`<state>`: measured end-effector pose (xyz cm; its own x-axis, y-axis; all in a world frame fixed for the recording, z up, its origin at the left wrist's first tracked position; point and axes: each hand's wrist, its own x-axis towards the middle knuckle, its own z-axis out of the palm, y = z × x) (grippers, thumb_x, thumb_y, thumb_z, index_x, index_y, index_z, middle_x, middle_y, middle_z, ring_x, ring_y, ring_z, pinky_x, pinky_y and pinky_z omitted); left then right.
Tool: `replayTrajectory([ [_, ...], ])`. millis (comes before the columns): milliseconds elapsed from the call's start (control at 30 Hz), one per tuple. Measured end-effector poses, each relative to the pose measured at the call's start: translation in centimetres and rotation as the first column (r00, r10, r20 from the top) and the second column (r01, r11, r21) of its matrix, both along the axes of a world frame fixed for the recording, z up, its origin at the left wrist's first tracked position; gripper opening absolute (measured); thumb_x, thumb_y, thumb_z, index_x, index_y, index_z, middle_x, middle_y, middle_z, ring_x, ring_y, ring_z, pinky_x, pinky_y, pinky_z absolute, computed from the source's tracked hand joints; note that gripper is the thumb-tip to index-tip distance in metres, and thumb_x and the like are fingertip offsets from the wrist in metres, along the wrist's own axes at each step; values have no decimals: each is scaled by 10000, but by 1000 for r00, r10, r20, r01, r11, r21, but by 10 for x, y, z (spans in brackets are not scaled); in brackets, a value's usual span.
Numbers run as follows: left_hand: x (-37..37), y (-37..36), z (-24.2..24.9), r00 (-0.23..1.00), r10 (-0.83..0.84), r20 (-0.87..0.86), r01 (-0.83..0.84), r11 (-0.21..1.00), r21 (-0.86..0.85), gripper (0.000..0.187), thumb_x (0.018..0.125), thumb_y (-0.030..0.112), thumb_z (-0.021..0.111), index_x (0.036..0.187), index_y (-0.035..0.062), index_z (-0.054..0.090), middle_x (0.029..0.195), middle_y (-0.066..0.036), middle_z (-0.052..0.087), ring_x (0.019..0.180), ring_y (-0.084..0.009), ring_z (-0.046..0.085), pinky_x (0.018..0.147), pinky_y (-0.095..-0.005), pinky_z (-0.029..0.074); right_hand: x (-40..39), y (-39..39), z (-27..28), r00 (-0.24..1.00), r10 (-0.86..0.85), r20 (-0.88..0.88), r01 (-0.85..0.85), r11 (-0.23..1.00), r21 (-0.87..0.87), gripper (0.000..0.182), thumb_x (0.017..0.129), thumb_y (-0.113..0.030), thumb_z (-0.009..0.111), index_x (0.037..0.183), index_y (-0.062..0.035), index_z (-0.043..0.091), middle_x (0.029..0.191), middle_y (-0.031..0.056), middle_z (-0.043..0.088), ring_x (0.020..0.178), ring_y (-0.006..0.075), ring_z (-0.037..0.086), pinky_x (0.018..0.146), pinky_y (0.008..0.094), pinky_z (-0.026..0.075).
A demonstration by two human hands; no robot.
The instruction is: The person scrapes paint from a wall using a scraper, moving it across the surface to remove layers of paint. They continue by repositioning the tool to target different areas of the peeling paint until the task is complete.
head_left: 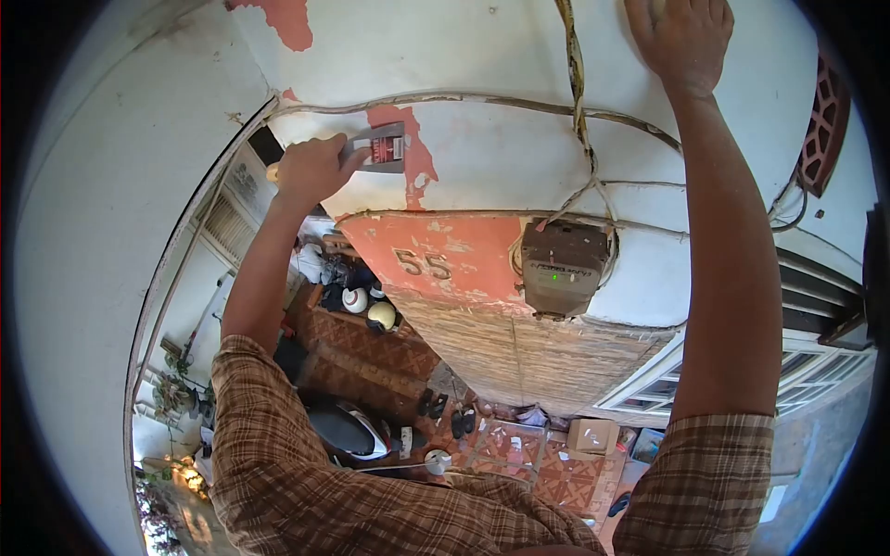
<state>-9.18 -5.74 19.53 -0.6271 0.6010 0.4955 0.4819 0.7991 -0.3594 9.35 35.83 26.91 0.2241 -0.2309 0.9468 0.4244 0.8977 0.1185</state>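
My left hand [315, 171] is wrapped round the handle of a putty knife [378, 148], a wide-bladed scraper with a red and white label. Its blade lies against the wall [501, 153] at the edge of a patch of exposed red paint [422, 162], where the white coat has come off. High on the right, my right hand [684, 42] rests on the white wall with its fingers apart, their tips cut off by the frame's top edge. Below the scraper, a larger red area [464, 246] carries the number 55 [423, 265].
Twisted cables [577, 83] hang down the wall, and others run across it. A brown meter box [561, 269] with a green light is mounted there. Far below are a motor scooter [348, 428], helmets [355, 299], a cardboard box [593, 435], footwear and scattered paint flakes on the tiled floor.
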Motion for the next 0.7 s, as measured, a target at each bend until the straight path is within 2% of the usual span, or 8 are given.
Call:
replayTrajectory([
  [100, -1, 8, -6, 996, -33, -77, 32, 999, -16, 560, 940, 607, 542, 872, 65, 660, 681, -123, 689, 694, -340, 702, 683, -471, 555, -5, -3, -4, 1000, -5, 7, 5, 1000, -15, 452, 845, -193, 588, 1249, 0, 526, 1400, 231, 482, 1315, 380, 437, 1112, 527, 325],
  [267, 5, -3, 0, 999, 0, -40, -4, 993, -117, 555, 939, 600, 539, 889, 64, 671, 719, -122, 703, 715, -345, 708, 697, -471, 558, -1, -2, -2, 1000, 10, 5, -10, 1000, 4, 451, 844, -196, 590, 1245, 1, 528, 1389, 231, 490, 1311, 378, 443, 1112, 526, 327],
  [400, 1, 0, -9, 998, 32, -61, -38, 994, -103, 559, 947, 604, 520, 913, 69, 679, 727, -149, 701, 728, -354, 710, 707, -480, 559, -3, -2, -3, 1000, 12, 0, -12, 1000, 23, 450, 840, -194, 593, 1239, 5, 527, 1383, 234, 495, 1305, 381, 450, 1111, 527, 329],
  [500, 6, -4, -19, 999, 30, 23, -28, 996, -82, 565, 953, 607, 508, 926, 70, 679, 730, -157, 700, 733, -353, 711, 709, -479, 558, 1, -6, -2, 999, 40, 14, -40, 999, 10, 449, 840, -194, 592, 1235, 7, 527, 1387, 237, 493, 1309, 384, 450, 1112, 527, 329],
  [533, 6, -7, -19, 999, 28, -22, -30, 993, -116, 576, 957, 615, 498, 937, 67, 673, 723, -150, 700, 723, -347, 710, 698, -470, 558, 0, -6, -2, 999, 35, 13, -35, 999, 8, 448, 840, -194, 592, 1234, 8, 528, 1388, 238, 493, 1310, 384, 449, 1113, 527, 329],
  [633, -4, -6, -16, 999, 48, 12, -48, 997, -65, 582, 957, 621, 496, 947, 65, 668, 712, -139, 698, 706, -338, 709, 689, -463, 557, 1, -1, 1, 1000, 0, -5, 0, 1000, 9, 445, 842, -194, 589, 1232, 12, 532, 1392, 238, 492, 1314, 385, 447, 1117, 525, 326],
  [700, -3, 6, -23, 1000, -18, 5, 18, 998, -53, 577, 962, 618, 494, 935, 66, 662, 712, -126, 700, 698, -323, 710, 684, -463, 554, -2, -1, -3, 1000, 7, -1, -7, 1000, 5, 446, 842, -195, 588, 1234, 12, 534, 1393, 237, 492, 1315, 384, 447, 1119, 525, 325],
])
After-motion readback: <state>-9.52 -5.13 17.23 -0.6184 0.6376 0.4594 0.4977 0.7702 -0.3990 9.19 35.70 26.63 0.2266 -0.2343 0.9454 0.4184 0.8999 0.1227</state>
